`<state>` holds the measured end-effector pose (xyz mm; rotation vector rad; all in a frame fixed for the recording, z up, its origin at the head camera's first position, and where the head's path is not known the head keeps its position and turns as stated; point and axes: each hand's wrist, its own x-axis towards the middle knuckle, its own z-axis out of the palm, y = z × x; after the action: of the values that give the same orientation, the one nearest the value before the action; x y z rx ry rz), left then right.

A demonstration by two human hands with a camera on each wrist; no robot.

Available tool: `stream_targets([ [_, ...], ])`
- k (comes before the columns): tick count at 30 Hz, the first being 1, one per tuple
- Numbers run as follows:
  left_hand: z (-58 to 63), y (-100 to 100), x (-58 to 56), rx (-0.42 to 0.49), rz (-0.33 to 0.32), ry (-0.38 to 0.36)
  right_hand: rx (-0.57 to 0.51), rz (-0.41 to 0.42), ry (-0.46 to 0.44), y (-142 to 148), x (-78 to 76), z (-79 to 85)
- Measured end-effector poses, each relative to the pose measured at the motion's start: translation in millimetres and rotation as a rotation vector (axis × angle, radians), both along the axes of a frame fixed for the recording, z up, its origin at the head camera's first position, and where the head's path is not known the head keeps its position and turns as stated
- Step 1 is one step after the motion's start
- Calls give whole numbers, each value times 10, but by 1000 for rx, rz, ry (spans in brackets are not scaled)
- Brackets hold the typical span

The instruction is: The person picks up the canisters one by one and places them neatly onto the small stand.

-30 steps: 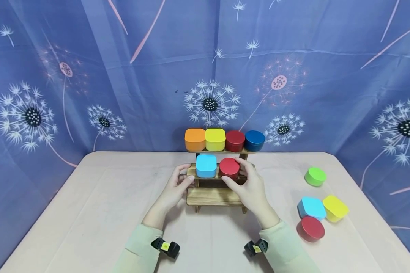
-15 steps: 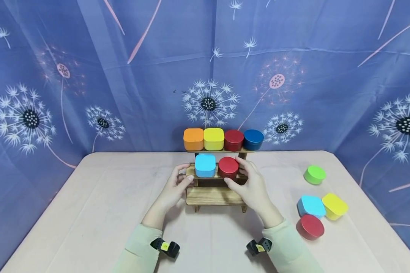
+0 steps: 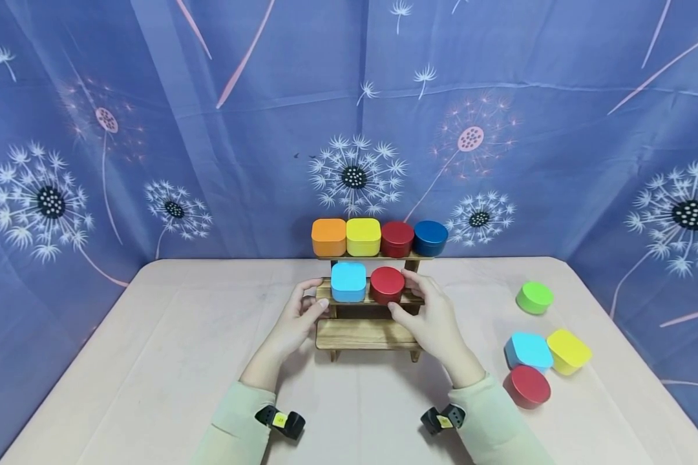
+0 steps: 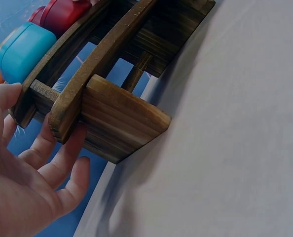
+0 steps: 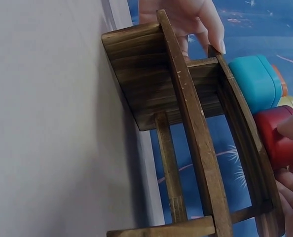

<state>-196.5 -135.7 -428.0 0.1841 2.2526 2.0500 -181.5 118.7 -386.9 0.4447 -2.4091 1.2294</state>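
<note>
A wooden tiered stand (image 3: pixel 363 334) stands on the table. Its middle shelf bears a light blue rounded-square tin (image 3: pixel 349 282) and, to the right, a round red tin (image 3: pixel 386 284). My left hand (image 3: pixel 293 323) holds the left end of that shelf, thumb in front and fingers behind and below, as the left wrist view shows. My right hand (image 3: pixel 433 318) has its thumb at the front of the red tin and its index finger at the right side. In the right wrist view the thumb overlaps the red tin (image 5: pixel 277 140); its other fingers are partly hidden.
The top shelf carries an orange tin (image 3: pixel 328 237), a yellow tin (image 3: pixel 363 237), a dark red tin (image 3: pixel 397 239) and a dark blue tin (image 3: pixel 430 238). Green (image 3: pixel 535 298), light blue (image 3: pixel 528 352), yellow (image 3: pixel 569 352) and red (image 3: pixel 527 387) tins lie at the table's right. A blue curtain (image 3: pixel 256 161) stands behind.
The right thumb has slid slightly to the right along the front of the red tin. Stand, tins and left hand keep their places; the head view has shifted a little.
</note>
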Motion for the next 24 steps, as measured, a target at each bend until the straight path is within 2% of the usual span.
stream_targets([
  [5,6,4,6,-7,-2,2,-6,-9,0,-11,-1,-11],
  [13,7,14,6,1,4,1,5,-19,51,-13,-3,-21],
  [24,27,-1,19,-31,0,0,4,-38,84,-31,-10,-34],
])
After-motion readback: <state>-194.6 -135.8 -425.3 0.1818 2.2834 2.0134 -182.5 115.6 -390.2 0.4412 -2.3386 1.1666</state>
